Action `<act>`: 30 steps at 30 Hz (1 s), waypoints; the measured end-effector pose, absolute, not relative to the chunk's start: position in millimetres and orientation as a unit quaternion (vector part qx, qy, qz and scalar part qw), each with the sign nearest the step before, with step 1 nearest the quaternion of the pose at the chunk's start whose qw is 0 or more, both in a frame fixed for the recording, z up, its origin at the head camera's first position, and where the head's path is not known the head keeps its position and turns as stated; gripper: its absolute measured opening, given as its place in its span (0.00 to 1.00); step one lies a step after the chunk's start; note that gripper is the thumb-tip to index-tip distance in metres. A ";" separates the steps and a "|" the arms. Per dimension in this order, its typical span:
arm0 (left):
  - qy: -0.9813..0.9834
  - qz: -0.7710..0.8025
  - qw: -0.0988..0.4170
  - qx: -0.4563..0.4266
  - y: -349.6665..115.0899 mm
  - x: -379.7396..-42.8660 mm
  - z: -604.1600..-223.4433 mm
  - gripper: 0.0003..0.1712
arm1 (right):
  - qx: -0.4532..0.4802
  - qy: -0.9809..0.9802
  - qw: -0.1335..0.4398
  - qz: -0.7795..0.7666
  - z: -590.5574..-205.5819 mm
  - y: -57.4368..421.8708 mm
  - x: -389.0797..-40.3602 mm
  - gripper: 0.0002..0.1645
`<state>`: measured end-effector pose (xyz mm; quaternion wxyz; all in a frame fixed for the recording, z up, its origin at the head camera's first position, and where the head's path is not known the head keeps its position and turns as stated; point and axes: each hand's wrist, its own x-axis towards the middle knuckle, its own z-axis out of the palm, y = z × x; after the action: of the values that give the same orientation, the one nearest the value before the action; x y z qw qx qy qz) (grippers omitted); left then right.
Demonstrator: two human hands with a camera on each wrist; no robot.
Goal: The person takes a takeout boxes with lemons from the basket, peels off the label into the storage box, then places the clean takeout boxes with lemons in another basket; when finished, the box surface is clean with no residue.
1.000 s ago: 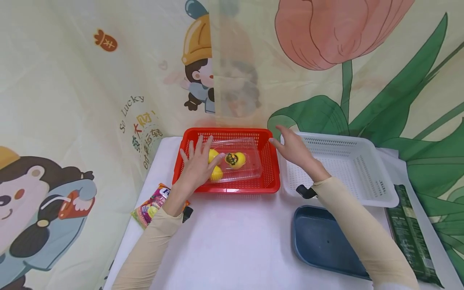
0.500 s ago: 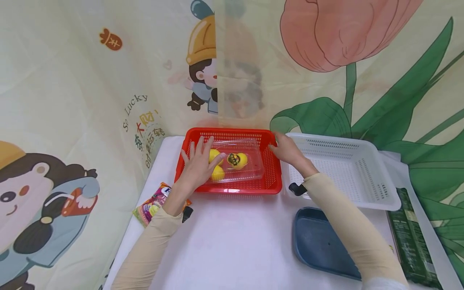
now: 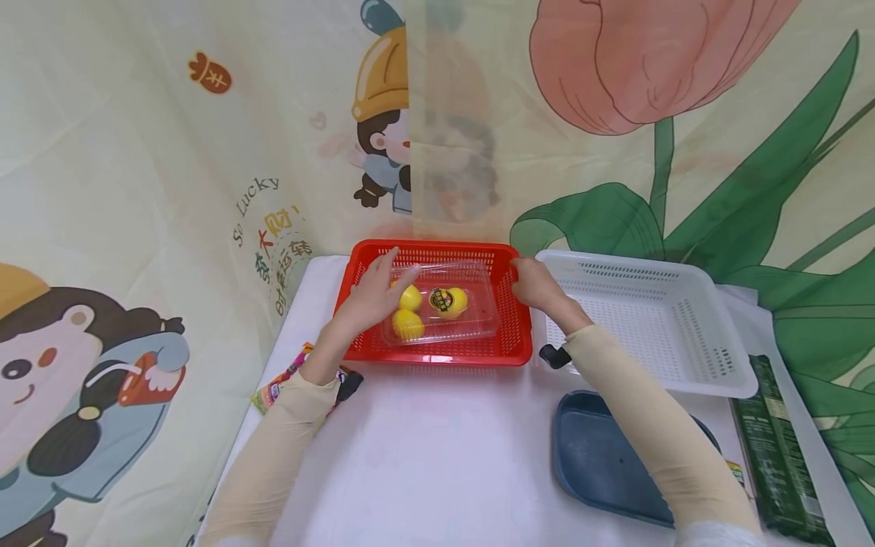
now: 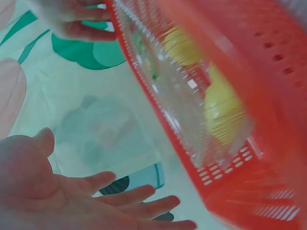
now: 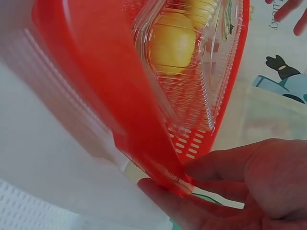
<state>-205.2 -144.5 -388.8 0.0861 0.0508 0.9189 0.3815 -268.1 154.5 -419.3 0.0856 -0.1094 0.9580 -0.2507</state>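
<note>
A red plastic basket (image 3: 437,359) stands at the back of the white table. Inside it lies a clear plastic box (image 3: 475,323) with a round black label and yellow lemons (image 3: 408,324). My right hand (image 3: 538,283) pinches the basket's right-hand rim between thumb and fingers, as the right wrist view shows near the corner (image 5: 180,184). Above the left part of the basket, my left hand (image 3: 372,295) is spread with straight fingers and holds nothing. In the left wrist view the left hand (image 4: 62,201) appears apart from the rim, its fingers extended.
Right of the red basket stands a white perforated basket (image 3: 718,334). A dark blue tray (image 3: 591,463) sits in front of it, partly under my right forearm. A green package (image 3: 779,448) lies at the right edge, a colourful snack bag (image 3: 276,391) at the left.
My right hand has come left and down onto the red basket's right rim and grips it. My left hand has shifted slightly left and turned, uncovering more of the lemons.
</note>
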 end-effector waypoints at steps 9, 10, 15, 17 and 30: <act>0.871 0.449 0.199 -0.019 -151.0 -234.8 -366.6 0.53 | -0.109 0.958 0.096 -0.249 -419.6 155.0 -268.5 0.28; 0.861 0.463 0.209 -0.030 -151.8 -238.5 -366.1 0.52 | -0.110 0.957 0.098 -0.249 -419.5 154.9 -268.7 0.28; 0.777 0.561 0.269 -0.090 -153.9 -253.4 -368.4 0.46 | -0.110 0.955 0.105 -0.255 -416.4 154.9 -268.8 0.29; 0.737 0.594 0.303 -0.112 -153.8 -258.3 -371.5 0.44 | -0.110 0.955 0.102 -0.257 -415.1 155.3 -268.9 0.30; 0.640 0.627 0.372 -0.244 -161.1 -276.8 -400.2 0.45 | -0.100 0.951 0.110 -0.271 -418.5 156.4 -269.4 0.31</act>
<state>-276.8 -161.1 -400.2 0.3718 -0.2441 0.6395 0.6270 -269.4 156.4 -418.5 0.1099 -0.0996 0.9512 -0.2706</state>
